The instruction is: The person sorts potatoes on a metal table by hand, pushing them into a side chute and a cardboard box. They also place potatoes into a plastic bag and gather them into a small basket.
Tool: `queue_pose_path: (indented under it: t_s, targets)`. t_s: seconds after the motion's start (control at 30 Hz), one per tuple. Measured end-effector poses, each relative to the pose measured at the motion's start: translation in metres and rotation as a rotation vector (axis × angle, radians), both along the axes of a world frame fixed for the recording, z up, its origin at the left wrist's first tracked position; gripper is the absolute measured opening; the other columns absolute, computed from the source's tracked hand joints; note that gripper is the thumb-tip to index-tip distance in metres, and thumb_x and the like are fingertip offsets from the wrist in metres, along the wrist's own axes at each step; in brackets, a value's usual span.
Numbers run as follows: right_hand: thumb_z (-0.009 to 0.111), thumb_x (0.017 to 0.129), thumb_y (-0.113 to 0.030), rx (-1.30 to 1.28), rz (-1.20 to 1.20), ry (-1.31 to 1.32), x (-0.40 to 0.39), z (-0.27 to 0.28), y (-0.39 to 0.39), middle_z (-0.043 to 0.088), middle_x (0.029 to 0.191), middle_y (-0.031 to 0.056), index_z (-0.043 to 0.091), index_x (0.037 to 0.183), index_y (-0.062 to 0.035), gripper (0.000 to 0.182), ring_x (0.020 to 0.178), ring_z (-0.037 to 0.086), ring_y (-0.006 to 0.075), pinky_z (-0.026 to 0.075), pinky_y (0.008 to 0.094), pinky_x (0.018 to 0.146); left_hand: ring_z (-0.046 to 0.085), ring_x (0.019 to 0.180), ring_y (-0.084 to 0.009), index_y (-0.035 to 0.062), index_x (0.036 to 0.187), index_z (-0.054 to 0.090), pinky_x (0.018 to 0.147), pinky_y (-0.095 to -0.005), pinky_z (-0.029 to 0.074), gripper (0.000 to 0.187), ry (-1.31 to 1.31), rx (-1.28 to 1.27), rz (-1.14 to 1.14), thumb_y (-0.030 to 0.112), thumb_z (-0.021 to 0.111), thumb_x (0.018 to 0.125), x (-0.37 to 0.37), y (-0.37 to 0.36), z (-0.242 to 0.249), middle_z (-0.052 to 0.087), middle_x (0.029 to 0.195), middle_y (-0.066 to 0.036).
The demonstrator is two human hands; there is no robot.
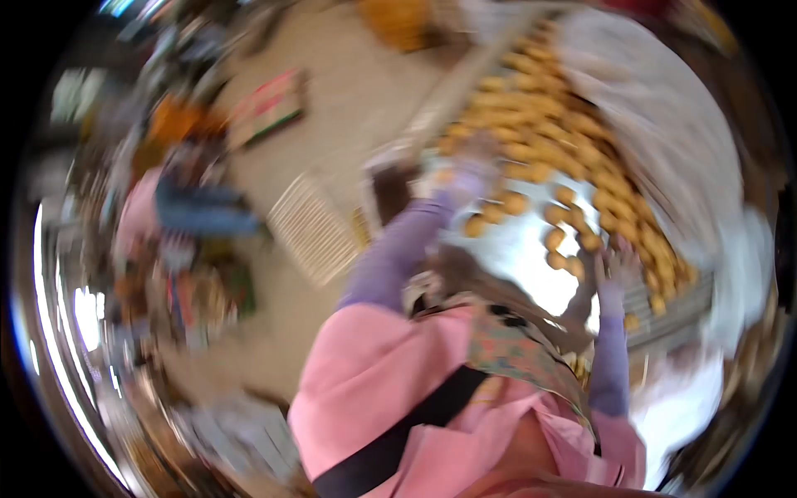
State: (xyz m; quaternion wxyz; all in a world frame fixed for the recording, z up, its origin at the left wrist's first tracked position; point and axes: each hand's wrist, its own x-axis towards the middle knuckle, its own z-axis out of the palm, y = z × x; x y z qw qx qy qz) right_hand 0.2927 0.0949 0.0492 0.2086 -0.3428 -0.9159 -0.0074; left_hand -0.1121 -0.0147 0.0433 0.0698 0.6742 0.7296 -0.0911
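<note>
Round, yellow-brown pieces [540, 133] lie in a thick layer over a long table; blur hides their exact kind. My left hand [477, 153], at the end of a purple sleeve, reaches in among them near the table's left edge. Its fingers are smeared by motion. My right hand [618, 264] rests beside the pieces on the right, its fingers apart and nothing visibly held. Between the two hands is a shiny pale surface [544, 278], with several loose pieces [573, 217] on it.
A translucent plastic sheet [656, 133] lies along the pieces' right side. On the floor to the left are a slatted cream crate [311, 228] and a red-and-green box [270, 104]. Another person [178, 199] in pink and blue is at the far left, near colourful bags [203, 295].
</note>
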Motion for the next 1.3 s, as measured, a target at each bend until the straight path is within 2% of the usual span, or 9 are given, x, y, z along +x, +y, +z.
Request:
queue_pose_path:
  t_s: [0.2,0.4,0.53,0.73,0.83,0.97,1.1,1.27,1.3]
  targets:
    - [0.064,0.091,-0.055,-0.060,-0.607,-0.085,0.042,0.003,0.109,0.048,0.152,0.0273,0.057,0.147,-0.0161,0.068,0.143,0.041,0.0445,0.026,0.0529,0.120,0.010,0.155,-0.0522,0.0342,0.160,0.038,0.121,-0.0688,0.002,0.073,-0.299,0.152,0.649,0.072,0.042,0.097,0.012,0.113,-0.012,0.022,0.170,-0.019]
    - [0.055,0.087,-0.076,-0.287,-0.895,-0.212,-0.053,-0.022,0.093,0.012,0.169,0.0284,0.024,0.162,-0.0025,0.109,0.154,0.019,0.0449,0.013,0.0588,0.124,0.014,0.152,-0.0539,0.0318,0.155,0.048,0.117,-0.0767,0.007,0.074,-0.367,0.080,0.237,0.068,0.057,0.091,0.077,0.082,-0.019,0.026,0.168,-0.018]
    - [0.057,0.090,-0.067,-0.380,-0.680,-0.367,-0.092,0.030,0.024,0.029,0.167,0.0193,0.038,0.159,-0.0278,0.082,0.154,0.023,0.0451,0.013,0.0647,0.123,0.023,0.150,-0.0521,0.0177,0.142,0.061,0.118,-0.0681,0.025,0.066,-0.409,0.278,-0.240,0.056,0.066,0.089,0.166,-0.001,-0.016,0.041,0.159,-0.015]
    - [0.064,0.088,-0.057,-0.319,-0.223,-0.291,-0.041,0.000,-0.044,0.052,0.152,0.0109,0.060,0.142,-0.0236,0.064,0.145,0.041,0.0384,0.027,0.0584,0.118,0.050,0.134,-0.0458,0.0135,0.138,0.063,0.114,-0.0546,0.040,0.055,-0.615,0.353,-0.643,0.038,0.069,0.090,0.096,-0.075,-0.053,0.058,0.145,-0.014]
    - [0.062,0.092,-0.053,-0.615,-0.194,-0.155,0.005,0.037,-0.015,0.064,0.138,0.0096,0.073,0.124,-0.0208,0.047,0.141,0.048,0.0344,0.033,0.0488,0.117,0.040,0.146,-0.0423,0.0148,0.145,0.056,0.121,-0.0587,0.030,0.055,-0.502,0.192,-0.520,0.042,0.062,0.097,0.043,-0.078,-0.013,0.051,0.152,-0.016]
    - [0.057,0.093,-0.065,-0.364,-0.651,0.121,0.104,0.007,0.051,0.047,0.157,0.0115,0.061,0.142,-0.0285,0.061,0.150,0.037,0.0345,0.027,0.0438,0.123,0.030,0.152,-0.0375,0.0153,0.160,0.035,0.125,-0.0589,0.015,0.068,-0.007,0.039,-0.094,0.050,0.048,0.103,-0.034,-0.066,-0.037,0.040,0.161,-0.016]
    - [0.054,0.091,-0.073,-0.467,-1.037,-0.110,0.136,-0.032,0.119,0.042,0.159,0.0199,0.053,0.150,-0.0341,0.071,0.145,0.041,0.0400,0.030,0.0466,0.121,0.007,0.159,-0.0382,0.0196,0.164,0.028,0.123,-0.0593,-0.008,0.076,-0.384,-0.064,0.304,0.064,0.037,0.103,-0.010,-0.033,-0.030,0.017,0.169,-0.025]
    - [0.056,0.089,-0.075,-0.432,-0.844,-0.115,0.043,-0.035,0.103,0.051,0.151,0.0228,0.059,0.145,-0.0308,0.072,0.143,0.043,0.0383,0.029,0.0478,0.119,0.027,0.148,-0.0507,0.0212,0.158,0.040,0.122,-0.0663,0.015,0.073,-0.223,0.507,0.139,0.055,0.061,0.096,0.074,-0.033,-0.078,0.035,0.155,-0.031]
    - [0.059,0.088,-0.073,-0.368,-0.752,-0.138,0.030,-0.031,0.087,0.053,0.148,0.0191,0.060,0.144,-0.0291,0.071,0.140,0.045,0.0382,0.030,0.0489,0.118,0.027,0.148,-0.0500,0.0182,0.154,0.045,0.123,-0.0663,0.014,0.071,-0.286,0.241,0.115,0.052,0.064,0.094,0.092,-0.035,-0.040,0.032,0.159,-0.027]
